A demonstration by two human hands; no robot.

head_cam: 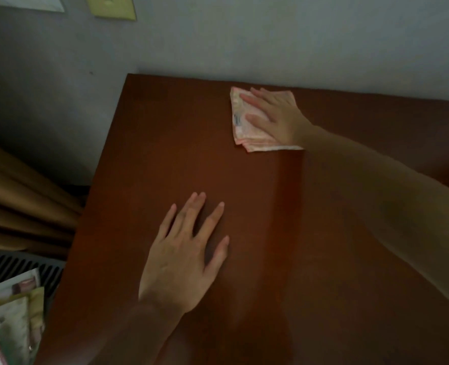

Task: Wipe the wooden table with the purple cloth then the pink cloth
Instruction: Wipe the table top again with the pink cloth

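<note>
Up near the far edge of the wooden tabletop, close to the grey wall, the right hand lies flat and spread on a folded pink cloth, pressing it to the surface rather than gripping it. The cloth is a soft, layered rectangle with pale patterned fabric and stacked folds showing along its near edge; its long axis runs roughly from the wall toward the viewer, tilted slightly, and the fingers point left across it. The right arm reaches in from the right side of the view, blurred along its length.

Closer to the viewer, the left hand rests palm down on bare wood, fingers splayed wide and pointing away toward the wall, holding nothing. It sits well apart from the cloth. The tabletop is smooth, reddish-brown and faintly glossy, with a straight left edge.

Left of the tabletop hang tan pleated curtains above a dark slatted vent, and printed papers sit at the lower left corner. A yellowish switch plate is fixed to the wall at the top.
</note>
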